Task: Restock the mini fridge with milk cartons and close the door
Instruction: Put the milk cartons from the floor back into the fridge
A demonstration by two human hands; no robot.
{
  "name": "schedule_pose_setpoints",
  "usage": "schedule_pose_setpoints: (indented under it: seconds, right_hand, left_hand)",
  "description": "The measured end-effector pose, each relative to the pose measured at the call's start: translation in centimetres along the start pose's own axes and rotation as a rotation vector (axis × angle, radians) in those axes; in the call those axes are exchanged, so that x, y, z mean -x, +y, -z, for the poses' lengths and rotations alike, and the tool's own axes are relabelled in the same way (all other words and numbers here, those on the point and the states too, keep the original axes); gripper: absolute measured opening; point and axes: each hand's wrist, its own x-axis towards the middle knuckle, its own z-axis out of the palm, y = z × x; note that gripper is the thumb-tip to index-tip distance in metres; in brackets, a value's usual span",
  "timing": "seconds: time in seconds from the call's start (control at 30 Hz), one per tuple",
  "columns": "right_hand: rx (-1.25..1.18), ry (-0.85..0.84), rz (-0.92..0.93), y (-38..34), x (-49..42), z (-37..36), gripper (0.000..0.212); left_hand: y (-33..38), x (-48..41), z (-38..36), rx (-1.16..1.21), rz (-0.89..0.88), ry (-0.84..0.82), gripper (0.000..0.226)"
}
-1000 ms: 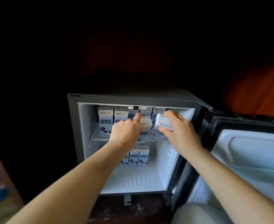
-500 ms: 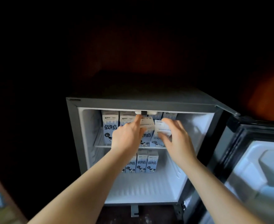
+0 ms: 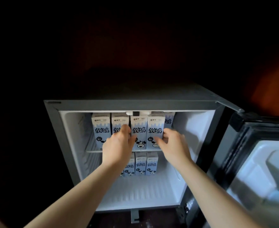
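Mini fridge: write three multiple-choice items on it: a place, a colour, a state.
1. The left hand and right hand reach: A at the upper shelf; B below it; C off to the right.
2. The milk cartons are: A red and yellow; B blue and white; C green.
3. The door is: A shut; B open; C taken off.
A: each hand grips a milk carton standing on that shelf. B: blue print on white. B: it stands swung out at the right.

Cartons (image 3: 139, 129) crowd upper shelf (image 3: 94, 151), right gap possibly free, lower front open
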Motion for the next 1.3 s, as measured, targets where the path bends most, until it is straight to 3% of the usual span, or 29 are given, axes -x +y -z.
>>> schedule_pose_setpoints:
  seconds: [0.2, 0.33, 0.73, 1.0, 1.1, 1.3]
  right_hand:
    - [0.252, 0.001, -0.011, 0.6, -0.2, -0.8, 0.02]
    - [0.292, 0.008, -0.015, 0.9, -0.2, -1.5, 0.018]
    - [0.218, 0.059, -0.064, 0.4, -0.8, -3.1, 0.029]
    - [0.162, -0.065, -0.101, 0.1, -0.5, -1.7, 0.033]
    - [0.232, -0.12, -0.099, -0.4, 0.5, -0.4, 0.025]
    - [0.383, -0.247, -0.024, -2.1, 3.9, 3.7, 0.01]
  left_hand:
    - [-0.8, 0.2, -1.3, -0.293, -0.068, -0.115, 0.025]
    - [-1.1, 0.2, -2.0, -0.378, -0.083, -0.154, 0.028]
    - [-1.8, -0.2, -3.0, -0.34, 0.029, -0.146, 0.014]
    - [-1.2, -0.3, -1.8, -0.227, 0.068, -0.173, 0.029]
    - [-0.2, 0.0, -0.7, -0.212, 0.015, -0.232, 0.029]
    - [2.8, 1.9, 2.0, -0.278, -0.221, -0.5, 0.033]
